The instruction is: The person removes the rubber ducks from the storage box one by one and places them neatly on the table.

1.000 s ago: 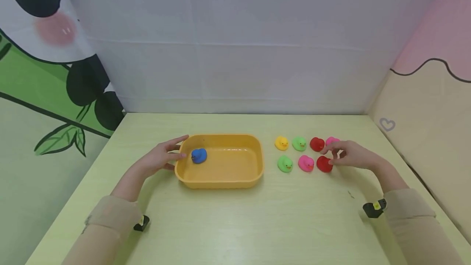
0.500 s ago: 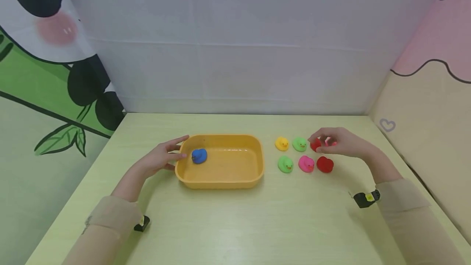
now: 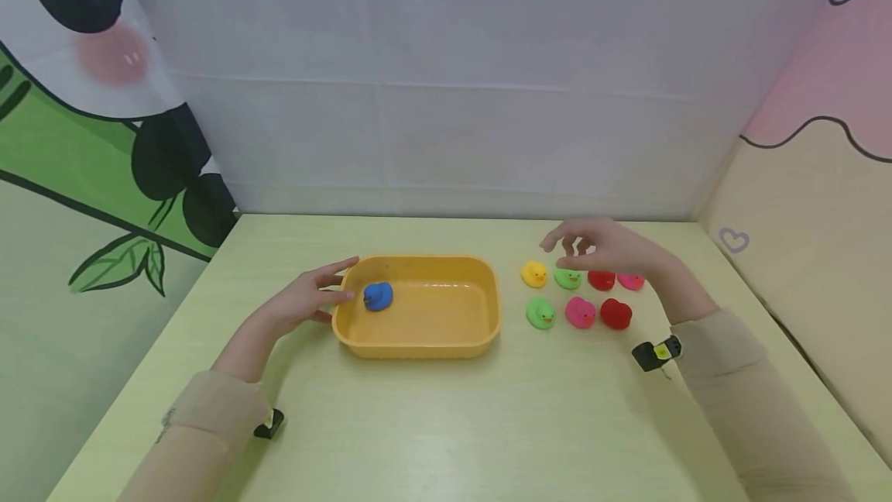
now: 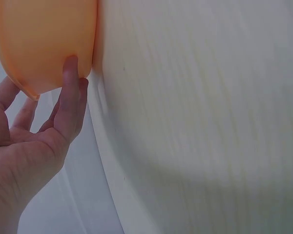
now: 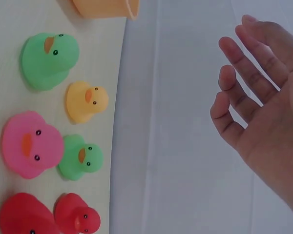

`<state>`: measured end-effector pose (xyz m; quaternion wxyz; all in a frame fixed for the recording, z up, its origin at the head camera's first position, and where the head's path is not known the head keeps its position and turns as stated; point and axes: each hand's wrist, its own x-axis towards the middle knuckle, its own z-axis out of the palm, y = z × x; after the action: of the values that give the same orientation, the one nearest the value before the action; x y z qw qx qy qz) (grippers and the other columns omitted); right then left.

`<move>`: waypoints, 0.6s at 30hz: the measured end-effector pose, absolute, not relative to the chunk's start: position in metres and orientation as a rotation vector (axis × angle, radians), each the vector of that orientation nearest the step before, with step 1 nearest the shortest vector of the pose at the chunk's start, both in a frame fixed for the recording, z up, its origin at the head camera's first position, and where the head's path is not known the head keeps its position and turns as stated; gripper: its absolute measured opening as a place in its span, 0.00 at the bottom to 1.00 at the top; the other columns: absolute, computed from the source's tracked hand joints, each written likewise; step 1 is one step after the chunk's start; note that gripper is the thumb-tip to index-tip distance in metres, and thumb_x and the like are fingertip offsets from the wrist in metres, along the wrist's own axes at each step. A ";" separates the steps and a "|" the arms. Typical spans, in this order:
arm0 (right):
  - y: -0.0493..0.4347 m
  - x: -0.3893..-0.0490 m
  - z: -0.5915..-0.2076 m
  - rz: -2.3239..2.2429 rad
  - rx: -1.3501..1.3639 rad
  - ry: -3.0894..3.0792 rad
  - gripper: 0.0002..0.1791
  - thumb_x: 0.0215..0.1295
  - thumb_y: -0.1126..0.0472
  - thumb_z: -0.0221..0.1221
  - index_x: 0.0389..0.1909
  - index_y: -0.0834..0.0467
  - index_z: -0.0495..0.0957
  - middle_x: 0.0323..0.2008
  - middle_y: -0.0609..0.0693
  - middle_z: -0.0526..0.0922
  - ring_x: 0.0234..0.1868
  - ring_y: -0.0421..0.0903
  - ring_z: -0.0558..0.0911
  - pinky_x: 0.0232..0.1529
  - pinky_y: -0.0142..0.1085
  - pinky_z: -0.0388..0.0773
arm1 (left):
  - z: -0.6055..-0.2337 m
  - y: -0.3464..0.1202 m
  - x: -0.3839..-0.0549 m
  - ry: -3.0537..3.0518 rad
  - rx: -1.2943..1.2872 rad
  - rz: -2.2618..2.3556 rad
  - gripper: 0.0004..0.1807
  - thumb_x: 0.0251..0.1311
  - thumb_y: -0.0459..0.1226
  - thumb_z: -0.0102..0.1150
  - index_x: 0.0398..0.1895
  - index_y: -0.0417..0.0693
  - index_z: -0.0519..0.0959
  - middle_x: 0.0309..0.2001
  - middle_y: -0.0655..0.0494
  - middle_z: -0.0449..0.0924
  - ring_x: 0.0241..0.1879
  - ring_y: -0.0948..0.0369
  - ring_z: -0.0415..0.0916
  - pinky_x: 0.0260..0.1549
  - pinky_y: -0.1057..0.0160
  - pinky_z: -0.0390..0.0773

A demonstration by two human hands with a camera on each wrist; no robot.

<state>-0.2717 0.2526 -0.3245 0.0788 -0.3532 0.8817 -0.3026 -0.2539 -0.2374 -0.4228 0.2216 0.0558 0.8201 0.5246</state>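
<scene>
My left hand (image 3: 300, 302) rests its fingers against the left end of a yellow plastic tray (image 3: 439, 316); in the left wrist view, fingertips touch the tray's outer wall (image 4: 51, 44). Inside the tray, at the left, sits a blue rubber duck (image 3: 378, 297). My right hand (image 3: 613, 246) hovers above the back row of ducks, fingers loosely bent and holding nothing. That row has a yellow duck (image 3: 534, 274), a green duck (image 3: 570, 280), a red duck (image 3: 602, 280) and a partly hidden pink duck (image 3: 631, 282). In front stand another green (image 3: 540, 313), pink (image 3: 581, 312) and red duck (image 3: 616, 314).
The pale wooden table (image 3: 432, 424) ends at a white cloth backdrop (image 3: 446, 138) behind the tray. Printed panels flank both sides. A small black device (image 3: 655, 353) is strapped at the right wrist.
My right hand has moved left and up, from beside the right-hand ducks to above the back row, uncovering the front red duck. The left hand and the tray have stayed put.
</scene>
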 end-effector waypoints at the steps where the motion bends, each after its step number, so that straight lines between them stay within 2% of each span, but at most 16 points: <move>1: 0.248 -0.272 -0.323 -0.908 -1.064 2.629 0.14 0.60 0.54 0.64 0.48 0.43 0.78 0.41 0.41 0.79 0.37 0.46 0.77 0.42 0.39 0.79 | -0.423 -0.238 -0.254 2.265 0.154 1.448 0.39 0.62 0.44 0.58 0.73 0.67 0.51 0.72 0.40 0.50 0.62 0.43 0.66 0.45 0.52 0.81; 8: 0.213 -0.273 -0.314 -0.902 -1.089 2.604 0.16 0.61 0.54 0.62 0.50 0.46 0.77 0.45 0.41 0.79 0.40 0.45 0.75 0.46 0.42 0.77 | -0.422 -0.239 -0.253 2.263 0.158 1.449 0.39 0.62 0.44 0.59 0.74 0.66 0.52 0.71 0.40 0.51 0.62 0.43 0.66 0.45 0.52 0.80; 18: 0.161 -0.276 -0.311 -0.980 -1.100 2.593 0.15 0.60 0.50 0.63 0.48 0.41 0.78 0.44 0.38 0.80 0.39 0.42 0.76 0.46 0.43 0.76 | -0.420 -0.243 -0.250 2.250 0.163 1.450 0.39 0.63 0.43 0.58 0.73 0.66 0.52 0.72 0.40 0.50 0.62 0.43 0.66 0.45 0.51 0.80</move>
<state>-0.2762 0.1607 -0.3109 0.0796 -0.3678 0.8666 -0.3277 -0.2504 -0.2434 -0.4198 0.2278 0.0591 0.8170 0.5265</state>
